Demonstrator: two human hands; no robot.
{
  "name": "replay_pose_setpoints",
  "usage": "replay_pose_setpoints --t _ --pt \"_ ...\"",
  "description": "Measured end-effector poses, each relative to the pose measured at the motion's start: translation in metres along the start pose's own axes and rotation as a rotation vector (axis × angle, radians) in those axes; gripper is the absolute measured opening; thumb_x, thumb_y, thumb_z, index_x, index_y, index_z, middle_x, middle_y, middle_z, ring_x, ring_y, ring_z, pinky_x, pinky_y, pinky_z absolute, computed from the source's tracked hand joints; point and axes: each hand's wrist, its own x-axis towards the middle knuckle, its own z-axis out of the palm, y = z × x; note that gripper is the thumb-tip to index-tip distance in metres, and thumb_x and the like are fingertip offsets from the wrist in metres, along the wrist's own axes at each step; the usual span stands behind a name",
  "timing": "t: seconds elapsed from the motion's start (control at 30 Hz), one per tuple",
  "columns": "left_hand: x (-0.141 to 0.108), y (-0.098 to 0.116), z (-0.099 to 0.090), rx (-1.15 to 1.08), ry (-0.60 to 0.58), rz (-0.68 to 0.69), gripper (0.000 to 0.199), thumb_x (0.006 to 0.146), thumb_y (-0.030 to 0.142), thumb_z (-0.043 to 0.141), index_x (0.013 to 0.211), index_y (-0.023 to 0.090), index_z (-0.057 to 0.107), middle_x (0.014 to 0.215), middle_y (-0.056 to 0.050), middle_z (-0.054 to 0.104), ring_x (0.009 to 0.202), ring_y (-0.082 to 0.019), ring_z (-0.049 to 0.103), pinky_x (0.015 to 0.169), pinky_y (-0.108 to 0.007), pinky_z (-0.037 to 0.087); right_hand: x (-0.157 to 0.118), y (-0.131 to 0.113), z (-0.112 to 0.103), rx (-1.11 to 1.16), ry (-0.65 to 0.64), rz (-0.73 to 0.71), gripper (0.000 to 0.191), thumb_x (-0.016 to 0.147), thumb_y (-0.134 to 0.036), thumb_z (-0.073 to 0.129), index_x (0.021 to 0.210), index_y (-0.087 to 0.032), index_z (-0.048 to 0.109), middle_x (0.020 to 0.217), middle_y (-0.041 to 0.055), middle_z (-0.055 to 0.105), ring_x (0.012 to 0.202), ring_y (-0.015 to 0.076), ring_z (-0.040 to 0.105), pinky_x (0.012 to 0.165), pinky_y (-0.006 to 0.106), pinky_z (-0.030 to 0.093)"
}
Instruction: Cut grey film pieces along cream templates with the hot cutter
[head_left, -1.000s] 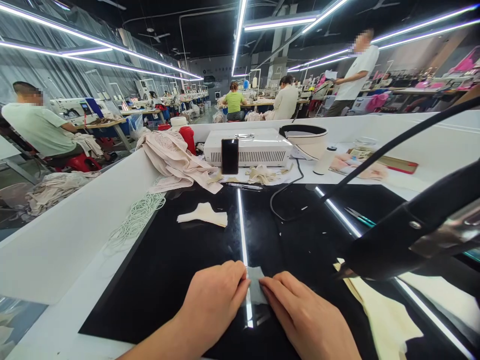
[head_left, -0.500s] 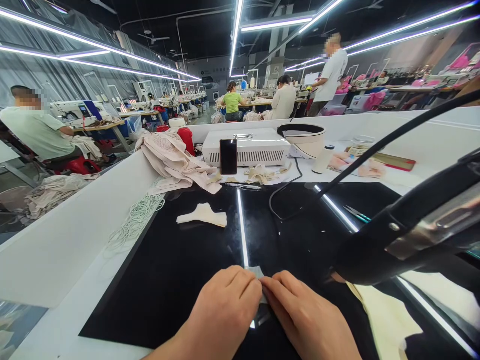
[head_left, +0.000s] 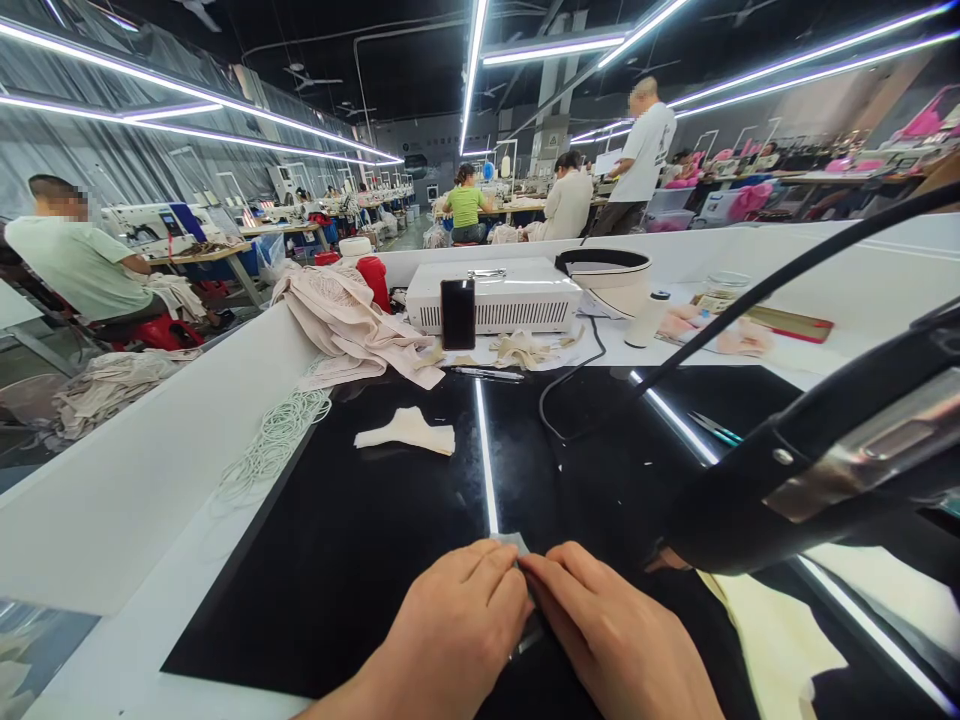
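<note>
My left hand and my right hand meet low in the middle of the view, both closed at the fingertips. Between them they pinch a small, pale, thin piece, whose kind I cannot make out; most of it is hidden by my fingers. Under my hands lies a glossy black work surface. A cream fabric piece rests farther off to the left. To the right of my right hand are more cream fabric pieces, partly beneath a large black tool.
A black cable curves over the board. Pale cord lies in loops at left, below heaped fabric. At the back stand a phone, a white vented box and a bottle. Tweezers lie at right.
My left hand has shifted slightly right and downward, its fingers still on the pale piece. My right hand looks almost unmoved. In the background, the standing person has moved left.
</note>
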Motion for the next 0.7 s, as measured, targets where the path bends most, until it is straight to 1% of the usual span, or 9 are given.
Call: replay_pose_setpoints --t 0.13,0.27,0.4,0.5,0.6,0.7 --pt "-0.003 -0.001 0.001 0.021 -0.015 -0.005 0.032 0.109 0.013 0.036 0.102 0.007 0.067 0.100 -0.009 0.076 0.099 -0.021 0.076 0.093 -0.033 0.064 0.001 -0.001 0.001 0.011 -0.002 0.007 0.039 0.112 -0.032 0.027 0.115 -0.025 0.066 0.079 -0.0010 0.066 0.059 0.0122 0.069 0.045 0.021 0.046" --pt "-0.008 -0.004 0.006 0.020 0.007 0.009 0.033 0.109 0.013 0.035 0.104 0.008 0.067 0.105 -0.010 0.077 0.100 -0.023 0.076 0.092 -0.034 0.065 0.003 -0.001 0.002 0.008 0.006 -0.002 0.040 0.112 -0.031 0.025 0.115 -0.026 0.065 0.083 -0.0004 0.068 0.062 0.0129 0.071 0.050 0.020 0.051" --pt "-0.013 -0.008 0.015 0.031 0.037 0.028 0.034 0.108 0.013 0.033 0.102 0.009 0.066 0.101 -0.010 0.077 0.097 -0.023 0.077 0.090 -0.034 0.066 0.003 -0.001 0.006 -0.012 0.010 -0.030 0.045 0.112 -0.031 0.021 0.112 -0.025 0.066 0.081 0.0004 0.069 0.062 0.0129 0.071 0.050 0.020 0.052" --pt "-0.013 -0.011 0.020 0.039 0.064 0.033 0.035 0.109 0.014 0.032 0.101 0.010 0.066 0.098 -0.009 0.077 0.094 -0.022 0.077 0.087 -0.034 0.067 0.005 0.001 0.006 -0.025 0.009 -0.053 0.046 0.112 -0.029 0.021 0.114 -0.024 0.067 0.082 0.0017 0.070 0.064 0.0138 0.072 0.051 0.020 0.055" --pt "-0.012 -0.012 0.020 0.024 0.086 0.022 0.034 0.109 0.016 0.033 0.099 0.013 0.065 0.097 -0.007 0.077 0.093 -0.020 0.077 0.087 -0.032 0.066 0.010 0.003 -0.003 -0.043 0.064 -0.108 0.043 0.110 -0.024 0.026 0.115 -0.022 0.068 0.090 0.0050 0.074 0.071 0.0160 0.074 0.060 0.023 0.060" --pt "-0.009 -0.011 0.018 -0.004 0.093 0.004 0.035 0.111 0.021 0.032 0.097 0.015 0.064 0.097 -0.006 0.077 0.092 -0.019 0.077 0.088 -0.031 0.065 0.011 0.009 -0.024 -0.071 0.182 -0.195 0.030 0.106 -0.019 0.041 0.115 -0.020 0.069 0.097 0.0071 0.078 0.080 0.0197 0.075 0.072 0.030 0.062"
